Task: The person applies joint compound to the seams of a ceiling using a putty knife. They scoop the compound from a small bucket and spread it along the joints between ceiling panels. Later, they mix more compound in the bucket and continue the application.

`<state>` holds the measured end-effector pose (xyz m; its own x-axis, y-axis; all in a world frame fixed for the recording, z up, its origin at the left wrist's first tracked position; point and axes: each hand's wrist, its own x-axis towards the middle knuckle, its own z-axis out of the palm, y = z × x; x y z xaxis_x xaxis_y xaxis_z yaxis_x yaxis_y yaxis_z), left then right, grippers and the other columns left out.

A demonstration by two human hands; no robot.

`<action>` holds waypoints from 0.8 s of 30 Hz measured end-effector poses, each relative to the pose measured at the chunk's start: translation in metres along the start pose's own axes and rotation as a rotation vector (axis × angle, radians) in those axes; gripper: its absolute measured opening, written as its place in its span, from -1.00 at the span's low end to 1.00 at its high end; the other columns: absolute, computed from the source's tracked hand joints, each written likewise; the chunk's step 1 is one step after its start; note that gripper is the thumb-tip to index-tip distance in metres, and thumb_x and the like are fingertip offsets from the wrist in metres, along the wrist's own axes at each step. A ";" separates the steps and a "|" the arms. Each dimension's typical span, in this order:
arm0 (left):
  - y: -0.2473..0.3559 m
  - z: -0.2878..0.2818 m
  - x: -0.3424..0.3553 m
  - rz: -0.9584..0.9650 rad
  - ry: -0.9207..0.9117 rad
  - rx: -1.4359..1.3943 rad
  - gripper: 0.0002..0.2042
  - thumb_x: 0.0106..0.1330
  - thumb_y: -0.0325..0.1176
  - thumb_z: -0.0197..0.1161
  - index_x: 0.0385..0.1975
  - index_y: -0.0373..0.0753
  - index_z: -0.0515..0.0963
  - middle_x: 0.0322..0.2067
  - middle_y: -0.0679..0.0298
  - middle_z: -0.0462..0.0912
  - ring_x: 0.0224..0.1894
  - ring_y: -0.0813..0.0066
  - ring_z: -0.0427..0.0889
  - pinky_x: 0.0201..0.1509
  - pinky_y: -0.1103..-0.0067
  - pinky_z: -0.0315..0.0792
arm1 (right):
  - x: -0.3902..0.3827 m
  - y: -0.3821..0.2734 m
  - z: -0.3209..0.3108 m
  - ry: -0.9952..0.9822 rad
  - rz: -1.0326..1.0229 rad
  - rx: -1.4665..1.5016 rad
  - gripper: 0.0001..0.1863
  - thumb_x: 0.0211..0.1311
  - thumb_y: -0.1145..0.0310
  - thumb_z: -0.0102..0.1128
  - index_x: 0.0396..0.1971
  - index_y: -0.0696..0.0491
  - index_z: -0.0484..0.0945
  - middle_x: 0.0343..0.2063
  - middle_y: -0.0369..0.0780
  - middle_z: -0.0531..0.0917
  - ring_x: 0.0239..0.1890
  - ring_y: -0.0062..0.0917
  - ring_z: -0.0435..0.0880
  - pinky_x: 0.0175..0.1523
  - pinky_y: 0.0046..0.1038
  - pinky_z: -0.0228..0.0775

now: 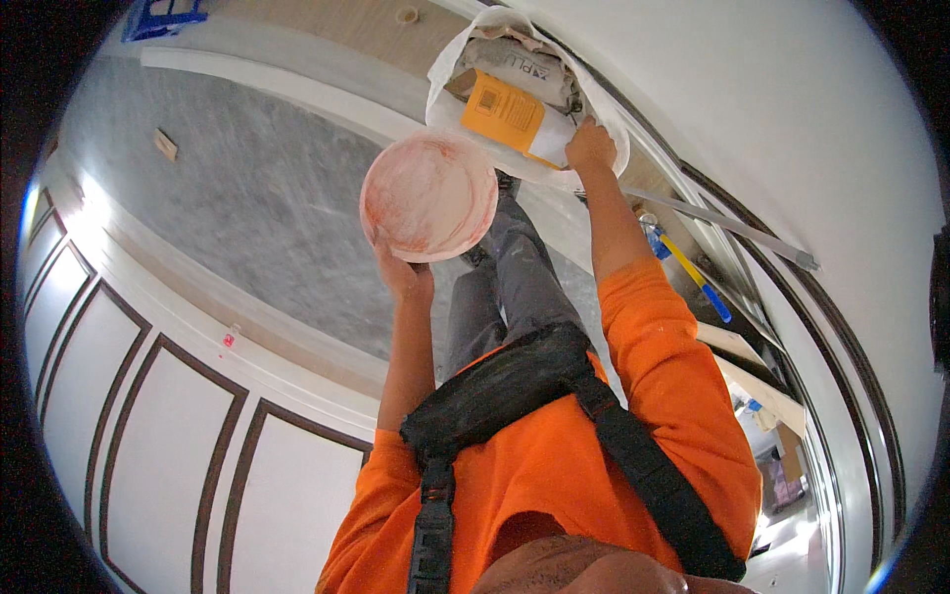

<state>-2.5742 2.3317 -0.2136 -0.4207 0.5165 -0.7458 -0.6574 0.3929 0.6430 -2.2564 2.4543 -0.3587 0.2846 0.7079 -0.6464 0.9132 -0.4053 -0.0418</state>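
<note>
My left grip was closed on the near edge of a round pink tub. The tub was just to the left of the white bag, and a bit closer to me. I could not tell if the two touched. The tub had pale stuff and darker pink smears on it.

My right grip was closed on the edge of the bag, on its right side, the side near me. The bag was open at the top. Inside the bag I saw a gray packet and, closer to me, a yellow packet.

To the right of the bag, and nearer to me, was a tool with a yellow and blue handle. Far to the left of the bag, a small flat piece lay on the gray floor. A blue thing was even farther up, also left of the bag.
</note>
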 end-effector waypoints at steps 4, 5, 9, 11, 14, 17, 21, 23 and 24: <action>-0.004 -0.016 0.000 0.028 0.065 0.053 -0.47 0.61 -0.08 -0.02 0.46 -0.22 0.24 0.38 0.15 0.41 0.40 0.18 0.43 0.44 0.26 0.39 | -0.008 -0.004 -0.023 -0.084 0.022 0.026 -0.56 0.33 0.29 0.15 0.18 0.06 0.53 0.02 0.06 0.70 0.08 -0.04 0.73 0.15 -0.06 0.60; -0.001 -0.014 0.000 0.042 0.063 0.082 -0.47 0.61 -0.08 -0.02 0.46 -0.23 0.24 0.38 0.15 0.42 0.39 0.18 0.45 0.43 0.27 0.41 | -0.011 0.000 -0.023 -0.062 0.029 0.040 -0.53 0.29 0.30 0.17 0.20 0.04 0.52 0.01 0.06 0.70 0.09 -0.04 0.72 0.18 -0.05 0.58; 0.003 -0.013 0.003 0.026 0.158 0.084 -0.47 0.61 -0.09 -0.02 0.46 -0.22 0.25 0.37 0.15 0.43 0.36 0.19 0.48 0.38 0.30 0.46 | -0.034 0.017 -0.030 0.065 -0.017 0.133 -0.44 0.24 0.29 0.23 0.28 0.00 0.49 -0.01 0.03 0.71 0.08 -0.05 0.72 0.17 -0.05 0.58; 0.001 -0.022 0.004 0.101 0.085 0.228 -0.47 0.61 -0.10 -0.02 0.46 -0.22 0.25 0.38 0.15 0.42 0.37 0.19 0.48 0.38 0.29 0.46 | -0.038 0.019 -0.031 0.092 -0.108 0.158 -0.43 0.26 0.26 0.22 0.29 -0.01 0.47 -0.02 0.02 0.71 0.07 -0.05 0.73 0.14 -0.05 0.60; 0.006 -0.016 0.010 -0.028 0.198 0.030 -0.47 0.61 -0.10 -0.01 0.46 -0.22 0.24 0.39 0.15 0.41 0.39 0.19 0.45 0.42 0.27 0.42 | -0.039 0.022 -0.021 0.026 -0.202 0.093 -0.43 0.27 0.26 0.22 0.30 0.00 0.45 -0.02 0.03 0.70 0.05 -0.03 0.73 0.13 -0.03 0.60; 0.010 -0.005 0.009 -0.038 0.163 0.034 -0.46 0.60 -0.09 0.00 0.47 -0.21 0.23 0.40 0.15 0.40 0.41 0.19 0.43 0.45 0.26 0.39 | -0.026 0.021 -0.004 -0.023 -0.089 0.028 -0.42 0.24 0.25 0.23 0.29 0.03 0.48 -0.03 0.07 0.70 0.06 0.00 0.71 0.16 -0.02 0.58; 0.007 -0.011 0.013 -0.008 0.110 0.031 -0.45 0.60 -0.09 0.01 0.48 -0.20 0.22 0.41 0.13 0.38 0.42 0.16 0.41 0.45 0.25 0.39 | 0.000 0.028 0.013 -0.032 -0.008 0.102 -0.41 0.17 0.25 0.25 0.24 0.06 0.54 -0.02 0.14 0.71 0.07 0.05 0.70 0.22 -0.03 0.53; 0.009 -0.011 0.013 -0.039 0.127 0.049 -0.44 0.60 -0.09 0.01 0.49 -0.20 0.21 0.42 0.12 0.37 0.43 0.14 0.40 0.47 0.24 0.37 | 0.001 0.026 0.012 -0.030 -0.023 0.141 -0.41 0.16 0.25 0.25 0.24 0.08 0.55 0.00 0.14 0.71 0.08 0.04 0.70 0.22 -0.03 0.53; 0.008 -0.015 0.014 -0.023 0.102 0.050 -0.44 0.60 -0.09 0.01 0.50 -0.20 0.20 0.42 0.11 0.36 0.44 0.13 0.39 0.47 0.23 0.37 | 0.000 0.024 0.010 0.002 -0.008 0.175 -0.41 0.16 0.24 0.26 0.23 0.08 0.55 0.01 0.13 0.71 0.07 0.04 0.70 0.22 -0.03 0.53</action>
<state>-2.5947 2.3311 -0.2214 -0.4692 0.4275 -0.7728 -0.6368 0.4426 0.6314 -2.2370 2.4393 -0.3673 0.2780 0.7131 -0.6436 0.8508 -0.4938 -0.1796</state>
